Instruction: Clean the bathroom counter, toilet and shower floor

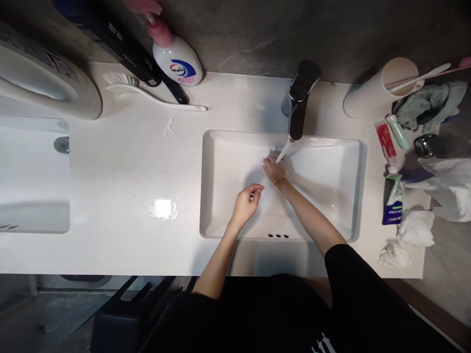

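Water runs in a stream (pixel 284 151) from the black faucet (pixel 299 110) into the white sink (pixel 231 147). My right hand (pixel 274 169), with a thin yellow band at the wrist, is low in the basin under this stream. Its fingers are curled, and a small white bit shows by the fingertips; what it is I cannot make out. Nearer to me and to the left, my left hand (pixel 247 203) hovers over the basin, apart from the right. Thumb and fingers come together there, and nothing shows between them.
Left on the counter (pixel 128 171) are a white brush (pixel 154 98), a floss pick (pixel 170 126), a pump bottle (pixel 178 61) and a big white jug (pixel 47 83). On the right stand a cup with toothbrushes (pixel 382 88), tubes (pixel 386 142) and crumpled tissues (pixel 415 228).
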Tool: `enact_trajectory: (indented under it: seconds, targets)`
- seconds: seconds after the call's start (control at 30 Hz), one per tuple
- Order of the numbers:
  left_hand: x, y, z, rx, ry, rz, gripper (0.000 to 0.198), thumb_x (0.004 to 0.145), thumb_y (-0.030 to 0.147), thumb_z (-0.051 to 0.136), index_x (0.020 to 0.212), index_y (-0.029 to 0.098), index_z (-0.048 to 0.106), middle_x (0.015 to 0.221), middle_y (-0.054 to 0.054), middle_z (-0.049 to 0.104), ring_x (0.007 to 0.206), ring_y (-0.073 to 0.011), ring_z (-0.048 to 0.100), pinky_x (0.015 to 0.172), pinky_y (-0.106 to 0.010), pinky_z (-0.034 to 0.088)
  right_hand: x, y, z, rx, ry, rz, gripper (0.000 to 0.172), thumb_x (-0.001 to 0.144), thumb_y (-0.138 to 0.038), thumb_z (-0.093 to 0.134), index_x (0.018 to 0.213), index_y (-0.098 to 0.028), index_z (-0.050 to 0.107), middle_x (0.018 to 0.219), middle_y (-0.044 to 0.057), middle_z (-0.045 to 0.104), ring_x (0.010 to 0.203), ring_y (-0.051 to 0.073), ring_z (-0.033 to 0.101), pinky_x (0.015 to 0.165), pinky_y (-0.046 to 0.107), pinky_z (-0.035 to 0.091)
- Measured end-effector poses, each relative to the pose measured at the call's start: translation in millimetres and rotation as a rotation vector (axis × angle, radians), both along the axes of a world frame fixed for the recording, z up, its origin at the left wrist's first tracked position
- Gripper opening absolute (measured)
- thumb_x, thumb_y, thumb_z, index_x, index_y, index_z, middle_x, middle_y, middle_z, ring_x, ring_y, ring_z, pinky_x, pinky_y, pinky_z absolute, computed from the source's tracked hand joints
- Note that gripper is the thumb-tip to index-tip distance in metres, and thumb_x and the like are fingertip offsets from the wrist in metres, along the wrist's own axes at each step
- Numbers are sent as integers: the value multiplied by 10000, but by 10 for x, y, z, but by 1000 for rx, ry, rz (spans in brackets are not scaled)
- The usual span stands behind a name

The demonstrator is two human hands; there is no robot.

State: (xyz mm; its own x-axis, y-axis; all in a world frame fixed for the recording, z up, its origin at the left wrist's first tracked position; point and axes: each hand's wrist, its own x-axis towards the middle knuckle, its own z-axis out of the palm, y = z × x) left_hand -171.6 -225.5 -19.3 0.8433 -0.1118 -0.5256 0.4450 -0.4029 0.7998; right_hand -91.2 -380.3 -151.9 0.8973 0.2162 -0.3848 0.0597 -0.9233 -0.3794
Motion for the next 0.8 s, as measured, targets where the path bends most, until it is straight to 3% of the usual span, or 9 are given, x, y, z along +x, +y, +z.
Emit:
enact_trajectory:
  seconds: [0.1, 0.2, 0.3, 0.4, 0.5, 0.63, 0.7, 0.8]
  targets:
    - [6, -40, 15, -15, 2, -1, 240, 919, 227, 465, 983, 186, 692, 1033, -58, 728, 932, -169, 660, 832, -266, 488, -187, -88, 53, 127, 105, 40, 256, 958, -215, 389, 1016, -156, 632, 1168, 146, 612, 1046, 248, 590, 948, 383, 463]
    - [22, -34, 14, -18, 14, 10, 238, 917, 224, 462, 971, 186, 690, 1024, -59, 728, 914, -171, 661, 815, -267, 489, -355, -282, 187, 343, 97, -144, 206, 939, -285, 437, 1010, -167, 591, 1096, 136, 629, 1002, 237, 609, 866, 365, 515]
    - [51, -19, -13, -23, 27, 18, 241, 917, 234, 459, 974, 183, 687, 1018, -60, 727, 898, -171, 659, 812, -272, 484, -347, -519, 546, 549, -141, -411, 287, 897, -406, 524, 1093, -197, 534, 1078, 97, 635, 967, 206, 619, 781, 322, 542]
    - [94, -31, -36, -39, 22, 35, 242, 913, 227, 456, 966, 183, 687, 1016, -60, 726, 913, -172, 660, 809, -268, 479, -30, -678, 1041, 639, -408, -515, 358, 858, -463, 600, 1098, -206, 537, 1083, 77, 646, 988, 185, 630, 837, 316, 541]
    - [140, -76, -38, -51, 19, 39, 243, 907, 220, 453, 960, 182, 688, 1010, -61, 727, 915, -173, 666, 797, -264, 481, 508, -683, 1387, 645, -590, -492, 330, 862, -476, 600, 1057, -211, 568, 1063, 66, 668, 971, 187, 648, 864, 350, 547]
    - [177, -157, -44, -62, 19, 30, 246, 902, 217, 450, 963, 183, 686, 1006, -57, 729, 897, -170, 668, 794, -264, 482, 1083, -535, 1469, 605, -777, -511, 247, 833, -409, 637, 975, -231, 542, 928, 26, 656, 843, 163, 647, 792, 328, 558]
    - [186, -203, -54, -67, 23, 23, 246, 900, 219, 449, 964, 184, 684, 1010, -56, 728, 894, -171, 667, 794, -267, 482, 1160, -477, 1483, 504, -792, -517, 203, 837, -376, 639, 936, -228, 542, 885, 20, 651, 831, 171, 630, 798, 344, 550]
    - [206, -278, -49, -75, 20, 15, 246, 901, 227, 447, 959, 184, 682, 1011, -58, 729, 890, -174, 668, 797, -273, 481, 1049, -481, 1606, 361, -687, -344, 113, 855, -305, 646, 929, -230, 602, 909, 30, 688, 889, 206, 607, 846, 388, 528]
